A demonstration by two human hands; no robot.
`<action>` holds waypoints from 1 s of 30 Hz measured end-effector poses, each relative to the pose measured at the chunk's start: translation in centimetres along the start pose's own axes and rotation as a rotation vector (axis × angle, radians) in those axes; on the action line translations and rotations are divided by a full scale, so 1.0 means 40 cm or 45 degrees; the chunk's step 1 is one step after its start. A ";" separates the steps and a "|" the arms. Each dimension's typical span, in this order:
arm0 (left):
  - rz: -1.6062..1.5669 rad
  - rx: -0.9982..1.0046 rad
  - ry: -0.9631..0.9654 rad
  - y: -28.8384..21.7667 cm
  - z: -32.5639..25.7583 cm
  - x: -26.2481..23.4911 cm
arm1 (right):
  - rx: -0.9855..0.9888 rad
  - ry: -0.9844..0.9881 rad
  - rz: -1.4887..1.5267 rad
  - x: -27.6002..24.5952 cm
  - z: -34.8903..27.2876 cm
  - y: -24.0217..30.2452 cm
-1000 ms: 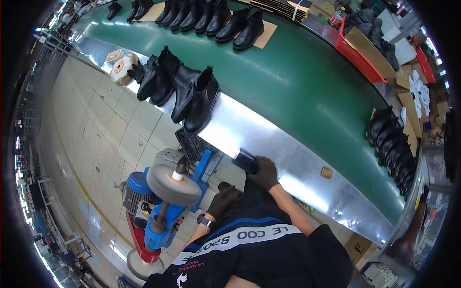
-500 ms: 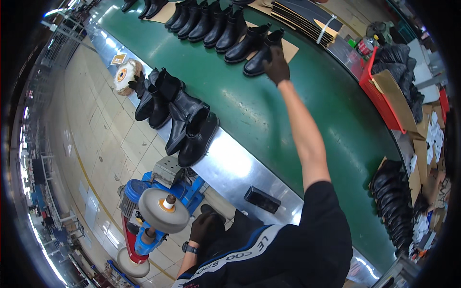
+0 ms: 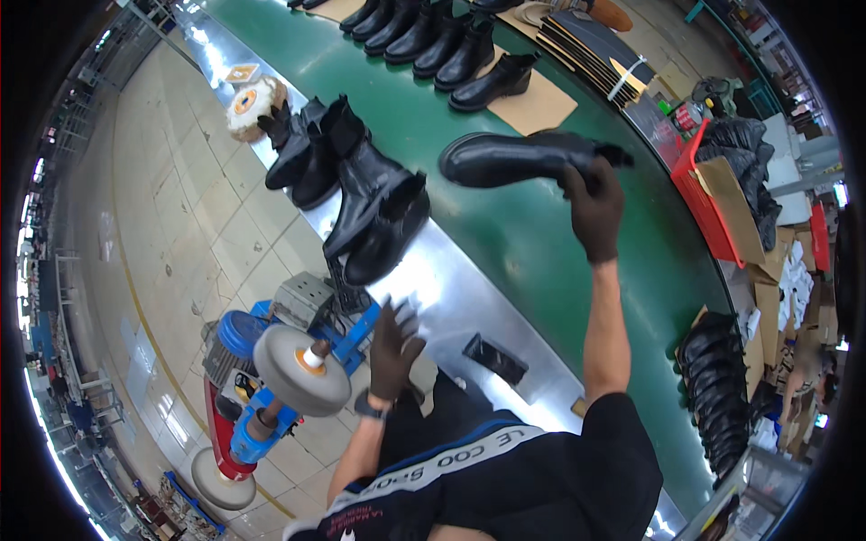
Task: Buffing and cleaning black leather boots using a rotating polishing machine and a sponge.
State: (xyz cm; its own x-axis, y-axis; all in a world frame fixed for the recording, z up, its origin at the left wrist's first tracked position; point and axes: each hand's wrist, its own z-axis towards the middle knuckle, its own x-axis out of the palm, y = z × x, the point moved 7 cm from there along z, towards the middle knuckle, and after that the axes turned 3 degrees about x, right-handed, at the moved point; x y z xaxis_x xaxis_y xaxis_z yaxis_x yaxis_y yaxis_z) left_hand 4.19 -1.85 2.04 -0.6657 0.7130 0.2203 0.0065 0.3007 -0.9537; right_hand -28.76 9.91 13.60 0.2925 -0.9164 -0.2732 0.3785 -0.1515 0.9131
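Note:
A black ankle boot [image 3: 505,160] hangs above the green belt [image 3: 532,243], its toe pointing left. My right hand [image 3: 597,209], in a dark brown glove, is closed on the boot's shaft end. My left hand [image 3: 393,350], gloved alike, is raised beside the metal edge [image 3: 469,316] with its fingers apart and nothing in it. Close by it is the grey polishing wheel [image 3: 302,370] of a blue machine. Several black boots [image 3: 356,198] lean together on the metal edge, and a row of boots [image 3: 424,41] stands at the far side on cardboard.
A fluffy white buffing wheel [image 3: 255,108] lies on the metal edge, far left. A small black block [image 3: 495,359] lies near me. On the right are a red crate [image 3: 713,203] with black bags and a stack of dark boots [image 3: 714,388]. Cardboard sheets [image 3: 591,59] lie far back.
My right hand has lifted the end boot off its cardboard and brought it nearer, over the belt. My left hand has risen from beside my leg toward the metal edge, fingers spreading.

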 end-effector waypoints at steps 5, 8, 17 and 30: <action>-0.178 0.783 0.281 -0.263 0.020 0.083 | 0.196 0.095 0.382 0.006 -0.362 0.245; -0.425 0.928 0.182 -0.312 -0.036 0.034 | 0.230 0.215 0.490 0.002 -0.493 0.302; -1.146 0.052 -0.297 -0.154 -0.222 -0.116 | 0.616 0.609 0.266 -0.046 -0.739 0.187; -1.816 0.035 -0.160 0.246 -0.333 -0.296 | 1.346 1.142 0.184 0.188 -1.123 -0.078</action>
State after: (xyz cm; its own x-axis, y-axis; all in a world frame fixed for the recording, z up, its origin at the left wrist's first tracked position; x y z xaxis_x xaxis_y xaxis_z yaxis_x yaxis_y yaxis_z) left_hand 22.06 1.09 -7.23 -0.1512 -0.2428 0.9582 -0.7251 0.6861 0.0594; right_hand 11.73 20.13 -4.90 0.8803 -0.4614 0.1109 -0.4205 -0.6504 0.6326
